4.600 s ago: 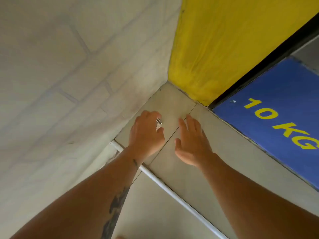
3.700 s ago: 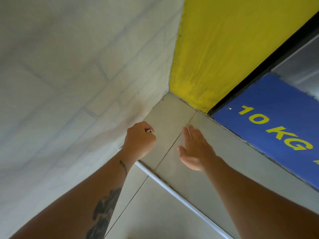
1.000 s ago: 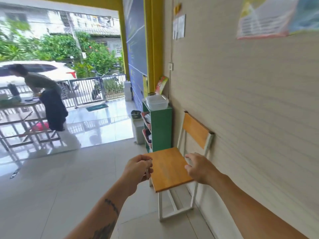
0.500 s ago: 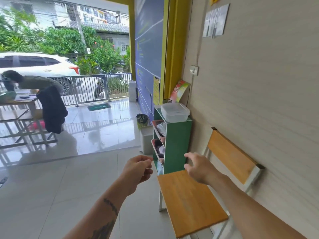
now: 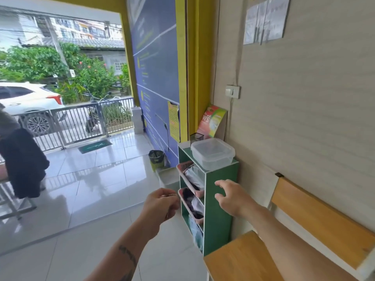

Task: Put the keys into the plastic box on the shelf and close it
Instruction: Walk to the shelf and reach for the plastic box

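A clear plastic box (image 5: 212, 154) with its lid on stands on top of a green shelf unit (image 5: 218, 203) against the wall. My left hand (image 5: 161, 205) is curled in front of the shelf's lower compartments, closed around the keys (image 5: 168, 196), of which only a thin metal edge shows above the fingers. My right hand (image 5: 230, 198) is held out with fingers spread, in front of the shelf's green side panel and below the box. It holds nothing.
A wooden chair (image 5: 288, 248) stands at the lower right beside the shelf. Pink baskets (image 5: 189, 177) fill the shelf's compartments. A green bin (image 5: 156, 159) sits on the tiled floor beyond. A person in dark clothes (image 5: 19, 159) stands at the left.
I lifted the keys off the floor with my left hand, then the view swung up to the room. Over the last second the shelf and box have come much closer.
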`<action>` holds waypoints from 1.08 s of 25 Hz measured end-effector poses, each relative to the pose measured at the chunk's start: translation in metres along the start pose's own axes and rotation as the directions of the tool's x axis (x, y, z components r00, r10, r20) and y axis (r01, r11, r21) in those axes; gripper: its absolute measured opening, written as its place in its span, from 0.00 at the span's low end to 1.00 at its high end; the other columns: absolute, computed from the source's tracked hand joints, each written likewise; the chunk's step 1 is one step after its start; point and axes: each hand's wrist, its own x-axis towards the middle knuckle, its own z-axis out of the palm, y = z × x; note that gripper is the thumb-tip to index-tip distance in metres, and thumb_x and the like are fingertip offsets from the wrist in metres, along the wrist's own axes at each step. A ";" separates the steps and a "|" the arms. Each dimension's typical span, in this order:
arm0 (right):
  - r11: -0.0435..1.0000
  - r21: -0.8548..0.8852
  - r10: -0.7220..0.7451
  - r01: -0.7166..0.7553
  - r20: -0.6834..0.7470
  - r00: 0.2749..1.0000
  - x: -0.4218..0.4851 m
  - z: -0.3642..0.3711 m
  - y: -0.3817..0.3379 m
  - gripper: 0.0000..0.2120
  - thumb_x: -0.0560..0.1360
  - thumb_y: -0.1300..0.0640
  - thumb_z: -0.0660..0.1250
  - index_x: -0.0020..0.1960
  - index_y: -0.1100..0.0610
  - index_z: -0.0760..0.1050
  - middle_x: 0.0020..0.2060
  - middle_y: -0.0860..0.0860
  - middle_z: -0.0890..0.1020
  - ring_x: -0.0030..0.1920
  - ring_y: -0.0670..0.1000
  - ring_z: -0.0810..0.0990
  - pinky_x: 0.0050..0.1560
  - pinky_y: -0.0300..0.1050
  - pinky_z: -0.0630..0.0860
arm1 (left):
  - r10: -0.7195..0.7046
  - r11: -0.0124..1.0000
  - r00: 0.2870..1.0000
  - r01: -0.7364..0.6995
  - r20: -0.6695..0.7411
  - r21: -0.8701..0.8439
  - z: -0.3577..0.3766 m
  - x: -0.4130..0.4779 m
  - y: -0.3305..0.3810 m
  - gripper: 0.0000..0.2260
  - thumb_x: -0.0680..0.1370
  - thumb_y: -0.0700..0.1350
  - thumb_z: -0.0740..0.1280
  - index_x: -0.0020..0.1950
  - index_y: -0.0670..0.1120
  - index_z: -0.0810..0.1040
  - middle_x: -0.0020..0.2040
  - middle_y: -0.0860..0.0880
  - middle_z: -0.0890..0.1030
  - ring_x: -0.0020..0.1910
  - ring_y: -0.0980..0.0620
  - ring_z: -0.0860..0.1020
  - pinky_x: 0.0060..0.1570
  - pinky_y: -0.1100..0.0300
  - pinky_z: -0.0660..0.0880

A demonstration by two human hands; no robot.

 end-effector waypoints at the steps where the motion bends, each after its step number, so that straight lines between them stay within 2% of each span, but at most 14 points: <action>1: 1.000 0.003 0.001 -0.001 -0.011 1.000 0.025 0.002 0.000 0.26 0.76 0.50 0.60 0.73 0.54 0.66 0.71 0.52 0.71 0.69 0.52 0.68 0.69 0.48 0.64 | -0.007 1.000 1.000 0.007 -0.010 0.000 -0.001 0.022 0.007 0.04 0.76 0.34 0.67 0.50 0.38 0.80 0.41 0.41 0.81 0.32 0.49 0.77 0.28 0.63 0.75; 3: 1.000 0.015 0.018 -0.018 -0.027 0.999 0.076 0.002 0.000 0.26 0.76 0.51 0.60 0.74 0.53 0.66 0.72 0.51 0.70 0.70 0.52 0.68 0.68 0.46 0.62 | -0.014 1.000 1.000 0.015 -0.022 0.019 -0.001 0.070 0.023 0.04 0.77 0.35 0.66 0.50 0.39 0.80 0.41 0.41 0.80 0.29 0.50 0.74 0.24 0.63 0.71; 5: 1.000 0.014 0.020 -0.020 -0.014 1.000 0.120 0.002 0.000 0.26 0.76 0.52 0.60 0.74 0.53 0.66 0.72 0.51 0.69 0.71 0.51 0.67 0.69 0.46 0.62 | -0.014 0.999 1.000 0.015 -0.028 0.036 0.001 0.115 0.036 0.05 0.78 0.36 0.65 0.50 0.39 0.80 0.41 0.42 0.81 0.29 0.50 0.72 0.26 0.61 0.69; 8: 1.000 -0.001 0.016 -0.016 -0.011 1.000 0.184 -0.002 -0.002 0.26 0.76 0.53 0.59 0.74 0.55 0.65 0.72 0.52 0.69 0.71 0.52 0.66 0.70 0.48 0.61 | -0.027 1.000 1.000 0.027 -0.008 0.008 0.009 0.178 0.057 0.05 0.78 0.35 0.64 0.50 0.39 0.80 0.42 0.42 0.82 0.31 0.49 0.74 0.32 0.59 0.71; 12: 0.998 -0.043 0.045 -0.045 -0.015 0.999 0.243 0.000 -0.001 0.25 0.77 0.52 0.59 0.74 0.55 0.64 0.72 0.53 0.69 0.71 0.53 0.66 0.70 0.49 0.62 | -0.068 0.998 0.993 0.069 0.099 -0.011 0.022 0.253 0.077 0.06 0.77 0.32 0.64 0.46 0.40 0.79 0.42 0.40 0.80 0.30 0.50 0.75 0.29 0.63 0.74; 17: 0.987 -0.074 0.141 -0.145 -0.055 0.988 0.317 0.019 0.007 0.25 0.78 0.52 0.59 0.74 0.54 0.65 0.73 0.52 0.68 0.71 0.53 0.66 0.70 0.49 0.62 | -0.085 0.994 0.970 0.097 0.228 -0.043 0.034 0.370 0.100 0.06 0.78 0.31 0.63 0.46 0.38 0.78 0.43 0.37 0.79 0.31 0.48 0.75 0.32 0.60 0.74; 21: 0.957 -0.112 0.255 -0.267 -0.106 0.961 0.381 0.038 0.009 0.27 0.77 0.50 0.59 0.75 0.53 0.63 0.74 0.52 0.66 0.73 0.53 0.63 0.70 0.52 0.62 | -0.136 0.991 0.936 0.134 0.326 0.027 0.041 0.472 0.103 0.05 0.77 0.32 0.65 0.47 0.39 0.79 0.43 0.40 0.82 0.38 0.44 0.77 0.36 0.58 0.74; 25: 0.899 -0.169 0.391 -0.403 -0.104 0.915 0.422 0.051 0.006 0.28 0.77 0.49 0.59 0.76 0.53 0.60 0.75 0.53 0.64 0.74 0.55 0.60 0.71 0.54 0.62 | -0.180 0.981 0.908 0.136 0.378 0.138 0.053 0.544 0.095 0.06 0.77 0.32 0.64 0.44 0.40 0.78 0.39 0.40 0.80 0.30 0.48 0.76 0.29 0.61 0.74; 27: 0.870 -0.188 0.445 -0.456 -0.101 0.890 0.437 0.055 0.004 0.29 0.77 0.48 0.59 0.76 0.52 0.59 0.75 0.53 0.63 0.74 0.55 0.60 0.70 0.54 0.62 | -0.191 0.977 0.895 0.135 0.403 0.165 0.061 0.573 0.089 0.07 0.77 0.30 0.63 0.42 0.38 0.78 0.38 0.40 0.78 0.30 0.48 0.77 0.27 0.61 0.77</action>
